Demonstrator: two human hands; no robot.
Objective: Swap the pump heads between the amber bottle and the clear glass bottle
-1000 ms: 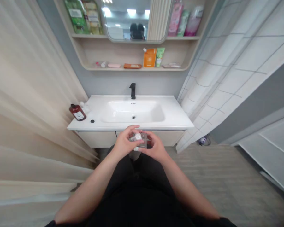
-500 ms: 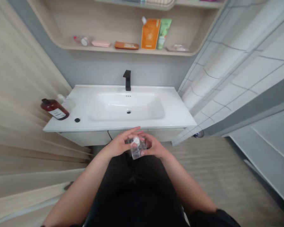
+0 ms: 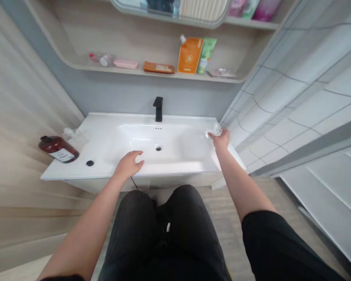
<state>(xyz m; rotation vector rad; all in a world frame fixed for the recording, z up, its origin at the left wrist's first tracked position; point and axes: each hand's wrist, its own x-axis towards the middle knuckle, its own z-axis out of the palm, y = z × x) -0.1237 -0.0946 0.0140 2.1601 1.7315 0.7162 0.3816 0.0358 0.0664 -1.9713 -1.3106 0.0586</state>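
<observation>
At the right end of the white washbasin counter, my right hand has its fingers around a small clear bottle. The bottle is partly hidden by the hand, and I cannot tell whether its base rests on the counter. My left hand hovers over the front rim of the basin, fingers curved and apart, with nothing in it. Behind the basin stands a black faucet.
On the left of the counter are a dark red bottle with a white label, a clear pump bottle and a black cap. Above, a wall shelf holds an orange pouch and a green tube. A tiled wall bounds the right.
Both hands held the clear bottle in front of my lap before. My right hand has carried it forward to the counter's right end; my left hand has let go and moved left and forward.
</observation>
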